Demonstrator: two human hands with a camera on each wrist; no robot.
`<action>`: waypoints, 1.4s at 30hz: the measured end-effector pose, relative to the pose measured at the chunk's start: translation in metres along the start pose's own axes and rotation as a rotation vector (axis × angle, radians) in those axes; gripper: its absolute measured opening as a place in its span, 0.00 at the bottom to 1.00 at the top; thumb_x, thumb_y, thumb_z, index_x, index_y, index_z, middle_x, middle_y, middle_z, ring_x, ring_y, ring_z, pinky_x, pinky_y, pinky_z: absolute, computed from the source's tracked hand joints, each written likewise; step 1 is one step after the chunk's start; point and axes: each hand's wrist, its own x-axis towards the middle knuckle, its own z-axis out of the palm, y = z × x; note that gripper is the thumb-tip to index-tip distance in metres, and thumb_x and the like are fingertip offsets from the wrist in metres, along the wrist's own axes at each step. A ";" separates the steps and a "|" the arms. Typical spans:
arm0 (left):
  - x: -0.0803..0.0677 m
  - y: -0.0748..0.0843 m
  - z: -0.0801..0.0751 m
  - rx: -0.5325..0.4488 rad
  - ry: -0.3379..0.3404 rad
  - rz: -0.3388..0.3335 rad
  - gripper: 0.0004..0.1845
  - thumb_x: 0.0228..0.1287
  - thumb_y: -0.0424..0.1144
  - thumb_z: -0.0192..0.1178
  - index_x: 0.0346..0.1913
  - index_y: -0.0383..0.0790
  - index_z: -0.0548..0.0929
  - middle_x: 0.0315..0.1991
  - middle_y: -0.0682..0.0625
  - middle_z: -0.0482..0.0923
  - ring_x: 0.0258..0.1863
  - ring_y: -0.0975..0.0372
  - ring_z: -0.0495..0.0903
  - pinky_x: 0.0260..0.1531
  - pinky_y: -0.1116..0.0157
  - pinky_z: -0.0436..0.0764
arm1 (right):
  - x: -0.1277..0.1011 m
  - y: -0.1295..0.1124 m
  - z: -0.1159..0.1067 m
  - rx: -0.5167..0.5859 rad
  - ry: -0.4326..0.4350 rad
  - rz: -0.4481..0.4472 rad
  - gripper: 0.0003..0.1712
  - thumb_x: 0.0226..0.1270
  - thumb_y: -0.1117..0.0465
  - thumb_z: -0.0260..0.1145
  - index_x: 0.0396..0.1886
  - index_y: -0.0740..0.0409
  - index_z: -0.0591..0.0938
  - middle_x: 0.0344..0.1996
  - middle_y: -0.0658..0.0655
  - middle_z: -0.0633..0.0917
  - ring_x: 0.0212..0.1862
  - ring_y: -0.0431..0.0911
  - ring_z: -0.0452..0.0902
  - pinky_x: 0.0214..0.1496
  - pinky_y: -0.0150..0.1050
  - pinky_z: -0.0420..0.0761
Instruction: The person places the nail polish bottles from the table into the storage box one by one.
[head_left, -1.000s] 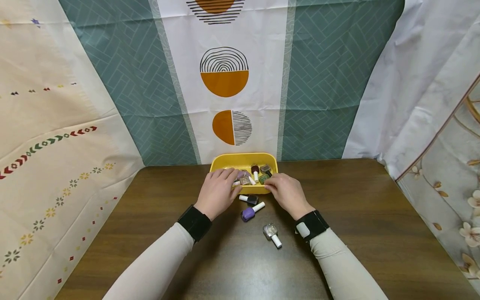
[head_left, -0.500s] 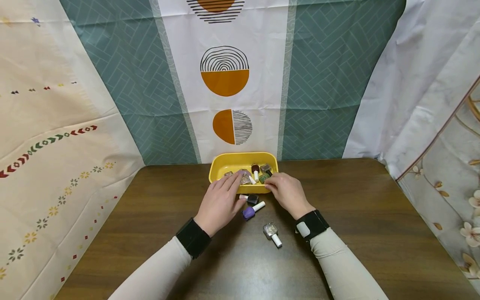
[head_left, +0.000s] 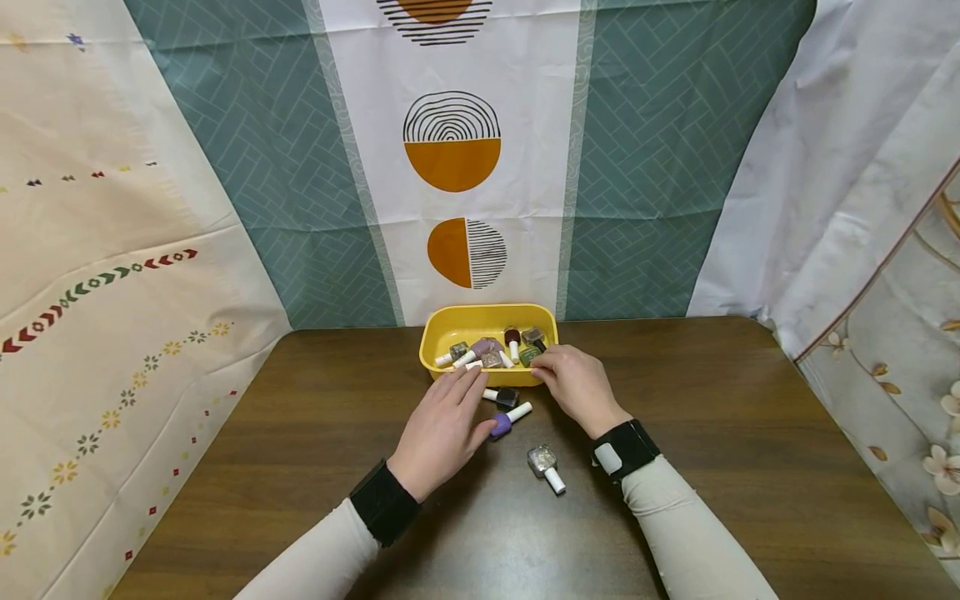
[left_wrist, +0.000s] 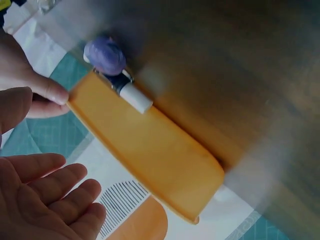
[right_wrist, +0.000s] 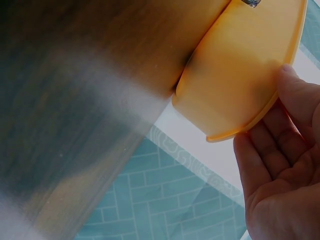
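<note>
A yellow plastic tray (head_left: 491, 310) stands at the table's back edge with several nail polish bottles inside, among them a dark red one (head_left: 512, 336) and a green one (head_left: 529, 356). At its front right corner my right hand (head_left: 581, 390) pinches the rim, thumb outside and fingers behind, as the right wrist view shows. My left hand (head_left: 442, 429), fingers extended and holding nothing, hovers before the tray's front left. Close to its thumb lie a black nail polish bottle (head_left: 508, 397) and a purple one (head_left: 500, 427), both white-capped. The left wrist view shows the tray's outer wall (left_wrist: 150, 145).
Nearer on the brown wooden table (head_left: 720, 467) lies a silver glitter nail polish bottle (head_left: 542, 461) with a white cap. A patterned curtain (head_left: 645, 183) hangs right behind the tray, and a printed cloth (head_left: 135, 375) borders the left side.
My left hand has come off the tray's front left rim and drawn back toward me, uncovering bottles on the tray's left side. My right hand has stayed at the rim.
</note>
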 end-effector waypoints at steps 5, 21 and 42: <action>-0.008 0.004 0.006 0.019 -0.016 0.024 0.39 0.77 0.52 0.72 0.79 0.31 0.74 0.75 0.37 0.77 0.76 0.46 0.74 0.80 0.48 0.66 | 0.000 0.000 0.000 0.001 -0.007 0.011 0.05 0.73 0.61 0.79 0.44 0.56 0.95 0.39 0.52 0.91 0.45 0.50 0.87 0.49 0.52 0.87; -0.015 0.008 0.020 0.060 -0.043 0.048 0.37 0.75 0.54 0.73 0.76 0.33 0.78 0.70 0.40 0.82 0.69 0.49 0.79 0.77 0.51 0.70 | 0.002 0.000 -0.001 0.009 -0.021 0.033 0.06 0.73 0.60 0.79 0.45 0.57 0.95 0.40 0.53 0.91 0.45 0.50 0.87 0.51 0.52 0.87; -0.002 0.009 0.031 0.128 -0.037 0.022 0.26 0.72 0.57 0.75 0.55 0.38 0.87 0.47 0.46 0.85 0.48 0.53 0.81 0.60 0.53 0.80 | 0.001 0.001 0.000 0.005 -0.015 0.020 0.05 0.73 0.60 0.79 0.44 0.56 0.95 0.39 0.52 0.90 0.45 0.50 0.87 0.50 0.52 0.87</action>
